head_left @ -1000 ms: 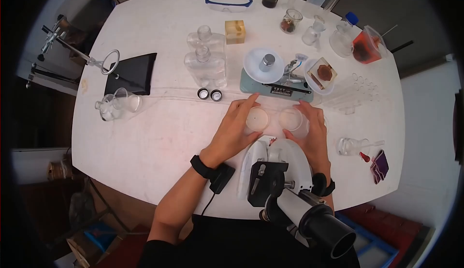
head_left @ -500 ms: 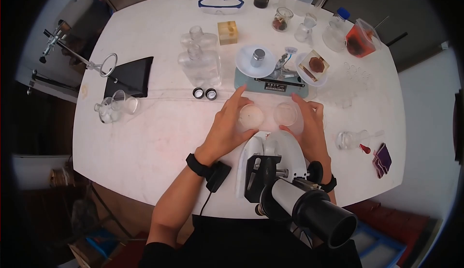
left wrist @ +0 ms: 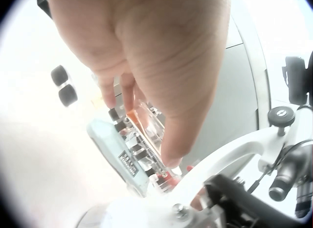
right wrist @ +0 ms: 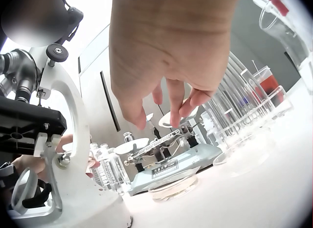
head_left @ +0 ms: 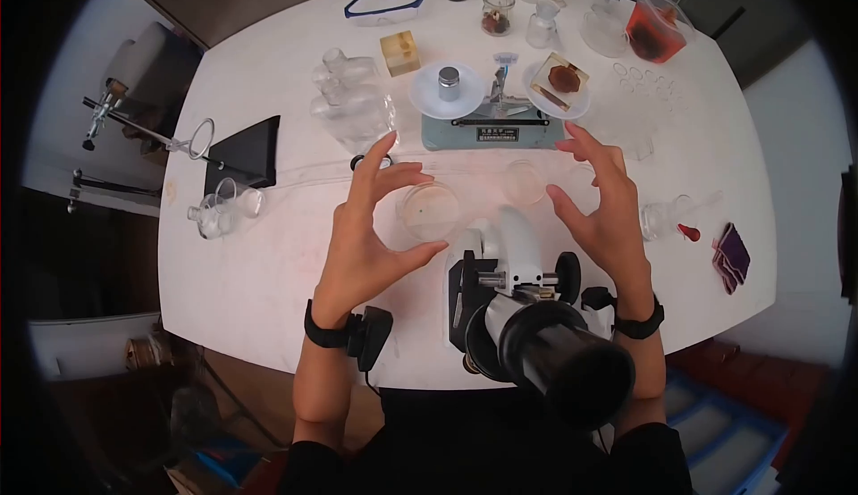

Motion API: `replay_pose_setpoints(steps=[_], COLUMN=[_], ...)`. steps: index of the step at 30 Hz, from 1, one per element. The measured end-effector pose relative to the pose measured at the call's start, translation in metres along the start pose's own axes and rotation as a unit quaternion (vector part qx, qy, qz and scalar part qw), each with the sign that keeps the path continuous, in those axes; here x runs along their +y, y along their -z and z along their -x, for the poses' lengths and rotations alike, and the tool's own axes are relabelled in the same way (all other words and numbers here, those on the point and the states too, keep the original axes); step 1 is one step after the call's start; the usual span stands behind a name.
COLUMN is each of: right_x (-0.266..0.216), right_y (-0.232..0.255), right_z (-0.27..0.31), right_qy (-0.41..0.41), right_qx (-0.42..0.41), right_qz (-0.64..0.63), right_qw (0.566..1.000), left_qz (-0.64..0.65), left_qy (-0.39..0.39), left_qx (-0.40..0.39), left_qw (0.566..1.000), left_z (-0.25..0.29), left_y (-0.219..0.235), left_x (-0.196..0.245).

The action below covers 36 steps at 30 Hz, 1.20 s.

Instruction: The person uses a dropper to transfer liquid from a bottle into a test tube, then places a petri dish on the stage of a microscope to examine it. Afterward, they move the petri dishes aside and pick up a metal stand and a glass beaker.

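A shallow round dish [head_left: 429, 213] lies on the table at the left side of the microscope [head_left: 518, 254]. My left hand [head_left: 362, 240] spreads its thumb and fingers around this dish, and its fingers show bare from below in the left wrist view. Farther right, a second dish [head_left: 525, 182] sits in front of the balance [head_left: 496, 133]. My right hand [head_left: 608, 205] is raised beside it, fingers apart, with nothing in its grasp. A clear round lid [right wrist: 239, 162] lies close to the right dish [right wrist: 173, 186].
The microscope's eyepiece tube rises close between my forearms. Past the balance stand a glass jar [head_left: 497, 17] and a red-filled container [head_left: 657, 30]. Clear bottles [head_left: 353, 106] are at left, test tubes [right wrist: 244, 98] and a folded purple cloth [head_left: 733, 254] at right.
Both hands have moved apart, the left one leftward and the right one up and rightward, away from its dish. The left dish lies farther left of the right dish. The head view has shifted.
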State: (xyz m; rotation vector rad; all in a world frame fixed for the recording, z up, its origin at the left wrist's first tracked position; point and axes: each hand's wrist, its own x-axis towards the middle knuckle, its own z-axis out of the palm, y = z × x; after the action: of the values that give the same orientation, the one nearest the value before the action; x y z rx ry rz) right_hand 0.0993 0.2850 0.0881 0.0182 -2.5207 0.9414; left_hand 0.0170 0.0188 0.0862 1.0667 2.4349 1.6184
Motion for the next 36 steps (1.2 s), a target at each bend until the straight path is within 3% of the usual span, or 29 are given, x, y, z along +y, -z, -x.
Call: replay_pose_setpoints(steps=[7,13,25,36], right_x=[0.000,0.008,0.007,0.006], right_y=[-0.006,-0.006,-0.009,-0.010], right_z=[0.009,0.020,0.024,0.025], right_qy=[0.031,0.014,0.038,0.025], right_qx=[0.101,0.167,0.175,0.165], right_qz=[-0.035,-0.046,-0.021,-0.022], right_qw=[0.994,0.985,0.984,0.986], left_qz=[0.010,0.064,0.076,0.045], left_qy=[0.031,-0.003,0.054,0.020], left_qx=[0.011,-0.014,-0.020,-0.065], left_qw=[0.999,0.998,0.995,0.997], left_z=[0.032,0.045,0.051,0.051], left_y=[0.014,0.002,-0.010,-0.003], left_x=[0.041,0.049,0.061,0.071])
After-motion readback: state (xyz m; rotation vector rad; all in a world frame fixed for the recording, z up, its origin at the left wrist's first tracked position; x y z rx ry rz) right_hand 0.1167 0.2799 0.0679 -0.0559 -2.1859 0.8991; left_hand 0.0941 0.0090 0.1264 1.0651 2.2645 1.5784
